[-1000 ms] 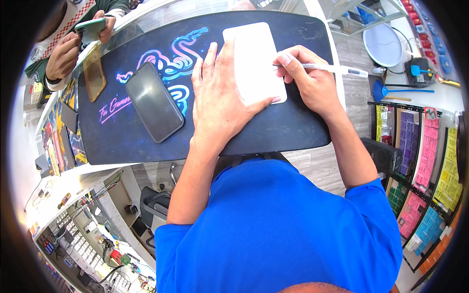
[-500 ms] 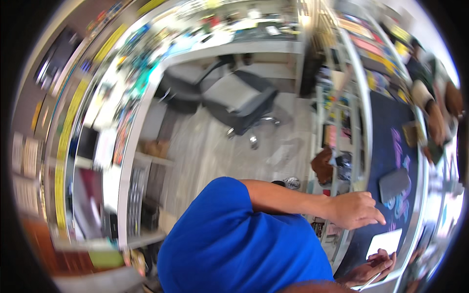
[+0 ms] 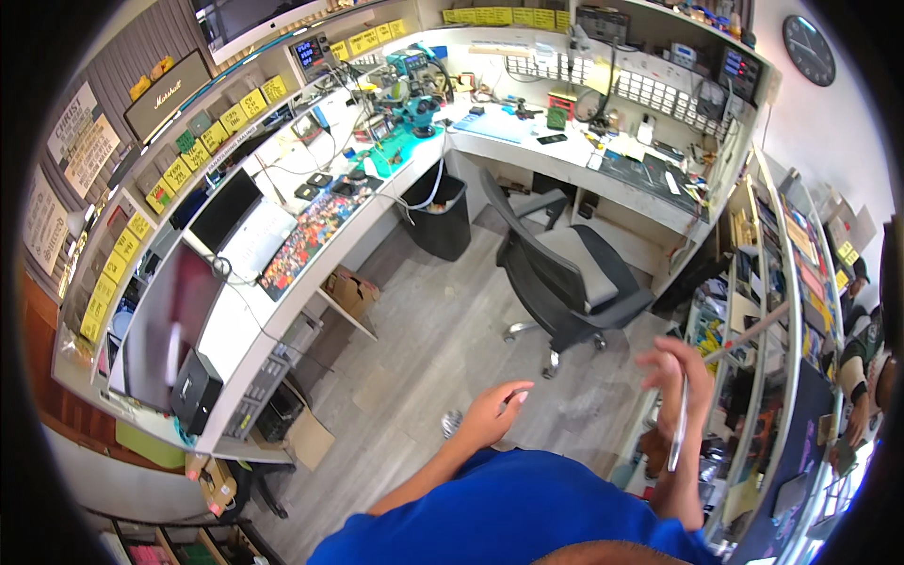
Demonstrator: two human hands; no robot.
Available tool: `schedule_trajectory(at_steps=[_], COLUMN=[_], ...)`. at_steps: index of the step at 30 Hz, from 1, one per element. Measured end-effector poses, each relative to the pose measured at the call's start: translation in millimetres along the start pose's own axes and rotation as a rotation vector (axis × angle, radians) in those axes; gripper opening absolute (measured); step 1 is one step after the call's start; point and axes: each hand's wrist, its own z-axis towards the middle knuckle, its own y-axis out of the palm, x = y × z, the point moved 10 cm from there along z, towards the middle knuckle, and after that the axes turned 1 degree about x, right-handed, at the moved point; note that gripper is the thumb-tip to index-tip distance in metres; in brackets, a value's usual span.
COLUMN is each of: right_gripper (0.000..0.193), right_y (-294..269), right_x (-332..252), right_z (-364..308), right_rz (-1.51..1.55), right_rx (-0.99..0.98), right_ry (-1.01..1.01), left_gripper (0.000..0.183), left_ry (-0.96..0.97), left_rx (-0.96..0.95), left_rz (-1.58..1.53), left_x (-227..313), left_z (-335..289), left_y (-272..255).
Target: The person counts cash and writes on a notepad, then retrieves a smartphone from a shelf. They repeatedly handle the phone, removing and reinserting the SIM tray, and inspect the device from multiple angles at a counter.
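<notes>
The person's right hand [image 3: 689,377] is raised in front of the body, fingers bent, its grip closed on a slim, whitish, stick-shaped pen [image 3: 678,428]. The pen slants nearly upright, its lower end below the fingers and well above the pale grey plank floor [image 3: 414,348]. The left hand [image 3: 488,417] is held lower, well apart from the right, with fingers curled and thumb close to the index finger; whether this grip pinches anything cannot be told.

Beyond the hands stands a black office chair with a light grey seat [image 3: 576,268]. Farther off, a tall black plastic bin [image 3: 441,231] stands beside a long white angled counter [image 3: 235,315], which carries a bright teal work mat [image 3: 400,155], a many-coloured printed mat [image 3: 311,240] and a boxy black speaker [image 3: 198,391]. At the right edge, a dark rectangular phone [image 3: 791,494] lies on a black desk mat [image 3: 800,414], near another person's hand [image 3: 859,419]. A round black clock [image 3: 808,50] hangs on the white wall.
</notes>
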Motion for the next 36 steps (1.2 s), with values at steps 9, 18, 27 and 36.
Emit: schedule_trajectory(at_steps=[9, 18, 27, 36], right_gripper=[0.024, 0.044, 0.053, 0.052], right_y=[376, 674, 938, 1090], right_x=[-112, -63, -53, -43], right_z=[217, 551, 916, 1031], right_rz=[0.132, 0.322, -0.025, -0.209], right_rx=[-0.372, -0.441, -0.211, -0.426], right_ry=[-0.231, -0.278, -0.754, -0.952], left_gripper=[0.029, 0.028, 0.031, 0.028], left_ry=[-0.163, -0.318, -0.830, -0.832], left_rx=[0.377, 0.640, 0.899, 0.980], left_rz=[0.213, 0.202, 0.030, 0.102], left_x=[-79, -177, -266, -291], left_z=[45, 112, 224, 317], left_y=[-312, -448, -502, -586])
